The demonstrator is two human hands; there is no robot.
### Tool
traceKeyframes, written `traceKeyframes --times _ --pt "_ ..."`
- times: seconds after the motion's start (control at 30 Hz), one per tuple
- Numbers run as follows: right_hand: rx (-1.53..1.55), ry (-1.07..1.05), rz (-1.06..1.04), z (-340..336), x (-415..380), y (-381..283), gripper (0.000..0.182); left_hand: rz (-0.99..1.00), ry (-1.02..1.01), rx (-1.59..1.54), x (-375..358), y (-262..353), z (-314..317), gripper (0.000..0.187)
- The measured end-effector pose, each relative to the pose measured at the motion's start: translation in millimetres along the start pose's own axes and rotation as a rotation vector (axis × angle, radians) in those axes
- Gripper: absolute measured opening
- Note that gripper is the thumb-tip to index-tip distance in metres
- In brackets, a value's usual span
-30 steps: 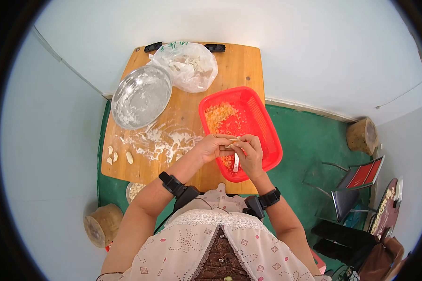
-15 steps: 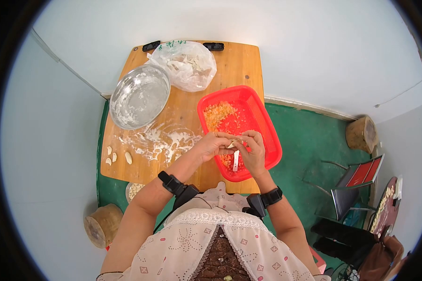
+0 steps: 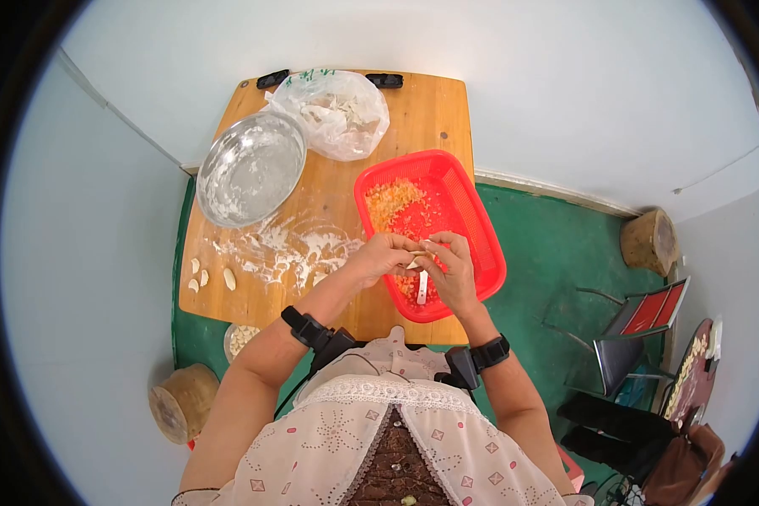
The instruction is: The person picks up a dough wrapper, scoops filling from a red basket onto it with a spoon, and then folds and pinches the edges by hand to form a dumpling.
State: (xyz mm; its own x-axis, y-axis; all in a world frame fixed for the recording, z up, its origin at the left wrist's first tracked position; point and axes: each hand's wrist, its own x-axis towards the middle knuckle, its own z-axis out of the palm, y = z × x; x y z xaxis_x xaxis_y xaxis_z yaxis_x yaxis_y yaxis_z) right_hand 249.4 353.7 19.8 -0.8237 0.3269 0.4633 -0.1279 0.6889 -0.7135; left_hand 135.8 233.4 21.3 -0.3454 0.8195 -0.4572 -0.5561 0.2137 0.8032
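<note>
Over the near part of a red plastic basket (image 3: 487,244), my left hand (image 3: 384,257) and my right hand (image 3: 451,271) meet, fingertips together. Both pinch a small pale dumpling (image 3: 414,264), mostly hidden by the fingers. Beneath them a white spoon (image 3: 422,288) lies in the basket. Chopped orange filling (image 3: 390,202) is heaped along the basket's left side, with bits scattered across its bottom. Left of my forearm, white flour (image 3: 287,251) is spread on the wooden table. A few finished dumplings (image 3: 229,279) lie at the table's left edge.
A floury metal basin (image 3: 253,173) stands at the table's left, beside a plastic bag (image 3: 337,118) with pale contents. Below the table's left edge is a bowl of pale pieces (image 3: 241,339). Wooden stumps (image 3: 649,240) and a chair (image 3: 637,329) stand on the green floor.
My hands stay together over the basket, the fingers shifting slightly around the dumpling. The whole view has moved a little; nothing else has visibly changed.
</note>
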Motion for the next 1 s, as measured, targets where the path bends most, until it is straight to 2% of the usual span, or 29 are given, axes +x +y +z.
traceKeyframes --times 0.43,1.0 --pt "0.009 -0.035 -0.003 1.3 -0.8 0.7 0.019 -0.054 -0.017 -0.135 0.5 -1.9 -2.9 0.021" --pt "0.04 -0.066 0.068 3.7 4.6 2.0 0.011 -0.067 -0.028 -0.073 3.9 3.1 -4.9 0.021"
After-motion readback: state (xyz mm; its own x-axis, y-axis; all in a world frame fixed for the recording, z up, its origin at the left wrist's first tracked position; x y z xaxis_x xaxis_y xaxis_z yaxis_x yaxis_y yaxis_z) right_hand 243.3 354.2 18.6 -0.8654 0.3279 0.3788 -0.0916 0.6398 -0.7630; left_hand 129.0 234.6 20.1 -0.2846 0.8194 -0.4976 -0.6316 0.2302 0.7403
